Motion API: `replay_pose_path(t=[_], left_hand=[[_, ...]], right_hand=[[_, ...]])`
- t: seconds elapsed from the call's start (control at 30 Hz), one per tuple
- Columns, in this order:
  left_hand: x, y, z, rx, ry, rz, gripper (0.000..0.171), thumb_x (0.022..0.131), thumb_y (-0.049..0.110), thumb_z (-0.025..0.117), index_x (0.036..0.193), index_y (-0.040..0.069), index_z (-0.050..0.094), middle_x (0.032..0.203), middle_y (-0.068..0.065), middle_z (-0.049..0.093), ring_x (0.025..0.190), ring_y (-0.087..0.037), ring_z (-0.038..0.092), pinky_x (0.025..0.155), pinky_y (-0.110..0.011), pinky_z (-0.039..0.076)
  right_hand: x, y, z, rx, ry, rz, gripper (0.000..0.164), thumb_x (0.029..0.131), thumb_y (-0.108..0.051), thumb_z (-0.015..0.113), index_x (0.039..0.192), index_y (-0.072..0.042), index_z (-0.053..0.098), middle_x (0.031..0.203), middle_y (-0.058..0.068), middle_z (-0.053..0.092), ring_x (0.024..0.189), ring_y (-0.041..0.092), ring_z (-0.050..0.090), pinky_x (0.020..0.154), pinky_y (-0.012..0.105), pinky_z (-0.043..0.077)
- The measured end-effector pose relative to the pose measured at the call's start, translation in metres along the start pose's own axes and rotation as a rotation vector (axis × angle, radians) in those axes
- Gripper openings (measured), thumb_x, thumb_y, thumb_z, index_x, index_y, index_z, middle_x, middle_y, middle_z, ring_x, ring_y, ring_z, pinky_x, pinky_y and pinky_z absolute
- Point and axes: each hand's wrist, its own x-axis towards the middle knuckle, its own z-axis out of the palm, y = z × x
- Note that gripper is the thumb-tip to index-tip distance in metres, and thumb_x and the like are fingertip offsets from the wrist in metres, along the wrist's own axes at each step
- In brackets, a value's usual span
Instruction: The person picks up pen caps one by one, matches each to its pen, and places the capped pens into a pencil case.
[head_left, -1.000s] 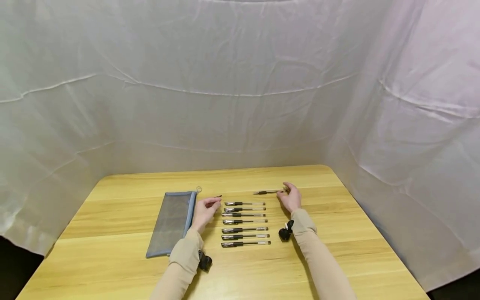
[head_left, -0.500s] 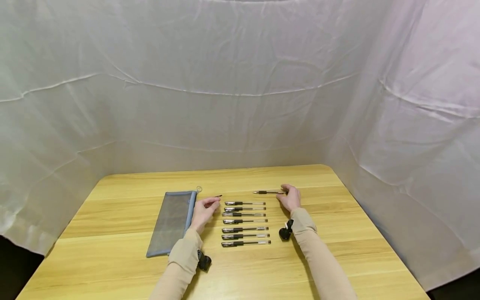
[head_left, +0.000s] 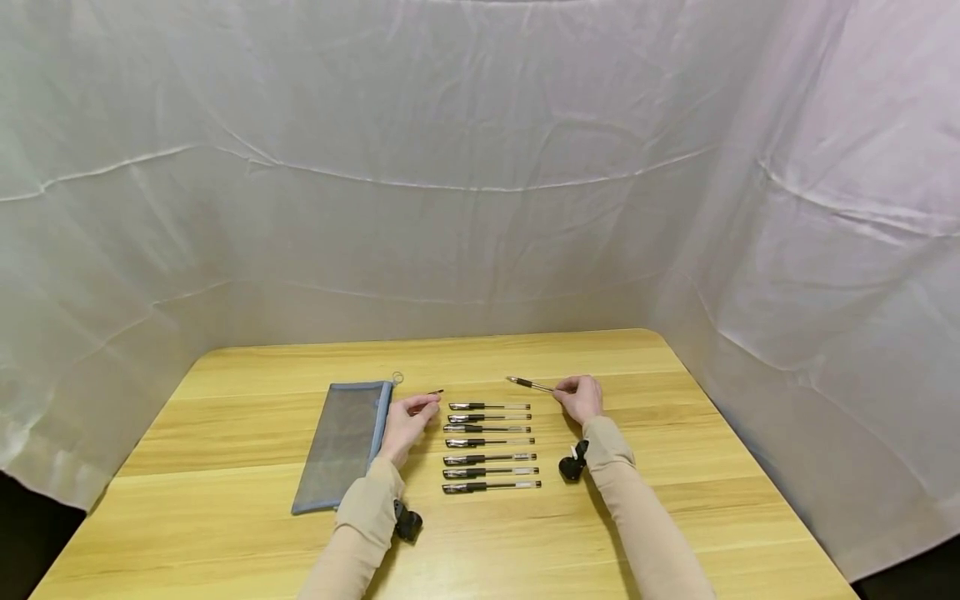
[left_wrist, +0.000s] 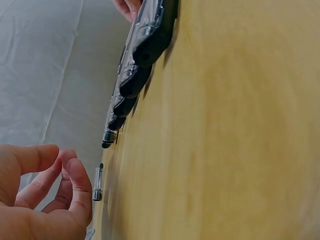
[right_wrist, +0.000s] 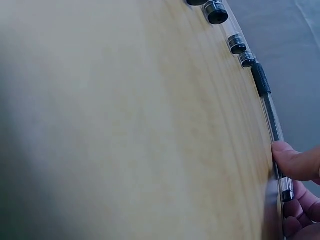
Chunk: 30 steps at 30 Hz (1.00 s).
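Observation:
In the head view my right hand (head_left: 580, 399) pinches the rear of an uncapped gel pen (head_left: 528, 383) between thumb and fingers. The pen's tip points left, and its dark grip and clear barrel (right_wrist: 273, 117) show in the right wrist view. My left hand (head_left: 407, 425) hovers near the pouch's edge, fingers loosely bent. Just past its fingertips lies a clear pen cap (left_wrist: 97, 185) with a dark end, seemingly apart from them in the left wrist view. Between the hands several capped gel pens (head_left: 491, 458) lie in a column, roughly parallel.
A grey mesh zip pouch (head_left: 337, 446) with blue edging lies left of the pens, partly behind the left forearm. A pull ring (head_left: 397, 378) sits at its top corner. The wooden table (head_left: 247, 533) is bordered by pale curtains (head_left: 465, 250).
My right hand's fingers have drawn together on the pen's rear end. The pen has turned slightly, its tip now pointing farther up and its rear nearer me. The left hand has barely moved.

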Motion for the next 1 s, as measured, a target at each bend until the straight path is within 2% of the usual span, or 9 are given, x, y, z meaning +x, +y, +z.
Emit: replay_pose_path(t=[0.27, 0.4, 0.5, 0.6, 0.7, 0.8, 0.87, 0.93, 1.0], left_hand=[[0.0, -0.001, 0.0, -0.014, 0.003, -0.014, 0.026, 0.098, 0.006, 0.063, 0.12, -0.007, 0.069, 0.106, -0.023, 0.072, 0.078, -0.017, 0.068, 0.062, -0.021, 0.051], [0.0, -0.001, 0.0, -0.021, 0.006, -0.024, 0.026, 0.098, 0.007, 0.064, 0.12, -0.005, 0.07, 0.106, -0.024, 0.072, 0.077, -0.016, 0.067, 0.06, -0.02, 0.048], [-0.001, -0.001, 0.0, -0.018, 0.019, 0.0, 0.025, 0.096, 0.004, 0.064, 0.118, -0.007, 0.07, 0.108, -0.026, 0.071, 0.079, -0.016, 0.066, 0.061, -0.019, 0.049], [0.0, -0.002, 0.0, -0.006, 0.062, 0.027, 0.024, 0.095, 0.002, 0.065, 0.116, -0.008, 0.07, 0.111, -0.026, 0.071, 0.083, -0.013, 0.064, 0.066, -0.016, 0.05], [0.002, -0.002, -0.001, 0.0, 0.123, 0.037, 0.024, 0.094, 0.001, 0.064, 0.115, -0.008, 0.07, 0.113, -0.025, 0.07, 0.088, -0.012, 0.062, 0.071, -0.014, 0.049], [0.004, -0.002, -0.003, -0.011, 0.181, 0.033, 0.026, 0.093, 0.0, 0.064, 0.116, -0.008, 0.07, 0.114, -0.025, 0.068, 0.092, -0.017, 0.063, 0.072, -0.013, 0.048], [0.006, -0.003, -0.004, -0.012, 0.206, 0.029, 0.027, 0.092, -0.001, 0.064, 0.118, -0.008, 0.069, 0.115, -0.025, 0.067, 0.096, -0.024, 0.064, 0.072, -0.011, 0.047], [0.009, -0.003, -0.004, 0.001, 0.222, 0.03, 0.028, 0.092, -0.002, 0.063, 0.119, -0.008, 0.068, 0.118, -0.027, 0.067, 0.102, -0.03, 0.065, 0.072, -0.01, 0.047], [0.012, -0.004, -0.004, 0.036, 0.22, 0.019, 0.03, 0.092, -0.002, 0.063, 0.12, -0.006, 0.069, 0.121, -0.026, 0.067, 0.107, -0.034, 0.065, 0.076, -0.015, 0.051]], right_hand=[[-0.004, -0.001, -0.001, 0.027, -0.004, 0.006, 0.012, 0.088, -0.008, 0.074, 0.094, 0.002, 0.076, 0.098, 0.021, 0.074, 0.097, 0.037, 0.065, 0.093, 0.049, 0.05], [-0.007, -0.001, -0.001, 0.083, 0.009, 0.009, 0.014, 0.09, -0.009, 0.072, 0.098, 0.002, 0.075, 0.101, 0.022, 0.073, 0.098, 0.037, 0.064, 0.093, 0.048, 0.051], [-0.01, -0.001, 0.0, 0.136, 0.036, 0.027, 0.016, 0.092, -0.012, 0.072, 0.1, 0.001, 0.076, 0.102, 0.021, 0.073, 0.097, 0.034, 0.064, 0.089, 0.042, 0.051], [-0.014, -0.001, 0.001, 0.184, 0.068, 0.04, 0.016, 0.092, -0.013, 0.072, 0.101, 0.0, 0.076, 0.101, 0.02, 0.073, 0.093, 0.028, 0.065, 0.082, 0.033, 0.051], [-0.02, -0.003, 0.001, 0.277, 0.093, 0.073, 0.018, 0.091, -0.012, 0.074, 0.103, 0.001, 0.076, 0.101, 0.018, 0.075, 0.087, 0.016, 0.065, 0.076, 0.021, 0.049], [-0.025, -0.007, 0.001, 0.439, 0.096, 0.128, 0.021, 0.089, -0.008, 0.075, 0.107, 0.003, 0.074, 0.097, 0.011, 0.077, 0.079, 0.005, 0.064, 0.071, 0.014, 0.05], [-0.028, -0.01, 0.001, 0.544, 0.088, 0.153, 0.025, 0.088, -0.006, 0.076, 0.11, 0.005, 0.073, 0.093, 0.006, 0.077, 0.076, 0.002, 0.065, 0.07, 0.014, 0.053], [-0.032, -0.012, 0.002, 0.651, 0.066, 0.182, 0.029, 0.087, -0.002, 0.075, 0.114, 0.006, 0.071, 0.09, 0.0, 0.076, 0.076, 0.005, 0.067, 0.071, 0.017, 0.057], [-0.035, -0.013, 0.002, 0.706, 0.051, 0.187, 0.031, 0.087, -0.002, 0.075, 0.116, 0.007, 0.069, 0.085, -0.004, 0.075, 0.077, 0.008, 0.069, 0.072, 0.019, 0.058]])
